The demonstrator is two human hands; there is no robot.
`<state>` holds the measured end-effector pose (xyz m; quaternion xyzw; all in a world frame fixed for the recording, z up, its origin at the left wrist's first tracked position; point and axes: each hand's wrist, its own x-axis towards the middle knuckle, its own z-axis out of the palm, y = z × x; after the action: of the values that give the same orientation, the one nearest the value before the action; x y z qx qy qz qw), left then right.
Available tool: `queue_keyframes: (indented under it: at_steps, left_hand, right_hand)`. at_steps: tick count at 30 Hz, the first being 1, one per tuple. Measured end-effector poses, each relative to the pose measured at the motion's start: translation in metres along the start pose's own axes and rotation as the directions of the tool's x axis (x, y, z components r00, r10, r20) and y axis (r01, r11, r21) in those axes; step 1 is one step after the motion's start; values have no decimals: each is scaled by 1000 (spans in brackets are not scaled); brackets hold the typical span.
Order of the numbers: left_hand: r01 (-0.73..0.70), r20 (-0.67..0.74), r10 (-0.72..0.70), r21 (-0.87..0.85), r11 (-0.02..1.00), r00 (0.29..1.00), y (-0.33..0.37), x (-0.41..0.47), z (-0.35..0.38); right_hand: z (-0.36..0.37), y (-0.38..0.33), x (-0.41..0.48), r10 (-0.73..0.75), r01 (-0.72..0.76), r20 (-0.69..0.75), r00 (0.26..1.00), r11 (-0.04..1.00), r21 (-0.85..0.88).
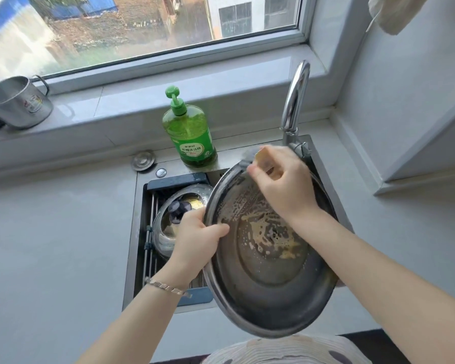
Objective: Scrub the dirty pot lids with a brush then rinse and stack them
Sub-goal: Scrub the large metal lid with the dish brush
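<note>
A large steel pot lid (268, 279) is tilted over the sink, its inner side facing me, smeared with yellowish foam and grime. My left hand (195, 237) grips its left rim, thumb on the inside. My right hand (281, 182) holds a brush (260, 157) with a pale wooden handle against the lid's upper rim; the bristles are blurred. A second, glass lid (168, 227) with a dark knob lies in the sink on the left, partly behind my left hand.
A green dish soap bottle (189, 132) stands behind the sink (139, 232). The chrome faucet (296, 98) arches over at the back right. A steel mug (19, 103) sits on the windowsill, a small metal plug (143, 160) on the counter.
</note>
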<state>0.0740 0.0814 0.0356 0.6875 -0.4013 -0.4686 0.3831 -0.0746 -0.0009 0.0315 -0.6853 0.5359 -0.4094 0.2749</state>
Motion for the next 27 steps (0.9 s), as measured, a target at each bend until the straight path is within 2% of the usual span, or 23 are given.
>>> queue_keyframes:
  at_steps: [2, 3, 4, 5, 7, 8, 9, 12, 13, 15, 17, 18, 19, 21, 23, 25, 27]
  left_hand:
    - [-33, -12, 34, 60, 998, 999, -2, 1, 5]
    - [-52, -19, 53, 79, 996, 998, -2, 2, 5]
    - [-67, -25, 70, 91, 994, 997, -2, 2, 4]
    - [-74, -25, 76, 96, 993, 997, -2, 2, 3]
    - [-94, -18, 97, 102, 990, 995, -2, 1, 0]
    - [-107, -22, 110, 108, 988, 994, -3, 0, -1]
    - [-119, -24, 123, 107, 987, 992, -3, 1, -1]
    - [-156, -27, 160, 114, 981, 987, -6, 0, -3]
    - [-163, -37, 168, 113, 980, 985, -6, 0, -4]
    - [-171, -65, 178, 98, 980, 982, -5, -3, -8]
    - [-206, -85, 214, 94, 974, 973, -6, -4, -10]
    - [-224, -87, 232, 99, 970, 969, -7, -4, -10]
    - [-231, -81, 239, 105, 967, 968, -6, -4, -9]
    - [-236, -64, 241, 88, 968, 968, -6, -2, -8]
    - [-234, -48, 237, 69, 970, 970, -4, -2, -8]
    - [-236, -59, 238, 48, 971, 969, -5, -2, -8]
    - [-224, -98, 226, 34, 974, 969, -5, -3, -9]
  right_hand:
    - [11, -14, -20, -179, 186, 187, 966, 982, -23]
    - [12, -14, -25, -214, 224, 232, 949, 974, -19]
    - [8, -11, -19, -189, 199, 220, 957, 980, -24]
    - [3, -3, -8, -104, 108, 156, 982, 994, -17]
    - [-10, 15, 15, 175, -175, 32, 984, 984, 20]
    - [-12, 21, 20, 250, -250, 10, 968, 967, 37]
    - [-11, 21, 19, 233, -233, 7, 973, 971, 48]
    - [-5, 3, 6, 27, -33, 123, 992, 998, 52]
    - [-6, 7, 8, 37, -44, 127, 991, 998, 54]
    - [-16, 27, 19, 215, -219, 51, 975, 970, 104]
    - [-24, 50, 27, 415, -406, -10, 910, 896, 180]
    - [-24, 54, 25, 458, -448, -19, 889, 875, 183]
    - [-21, 54, 23, 444, -433, -26, 896, 885, 172]
    - [-14, 40, 17, 308, -302, -9, 951, 938, 173]
    - [-14, 30, 14, 214, -214, 18, 977, 962, 172]
    - [-18, 42, 16, 301, -289, -36, 953, 937, 196]
    - [-23, 58, 16, 484, -456, -77, 872, 858, 237]
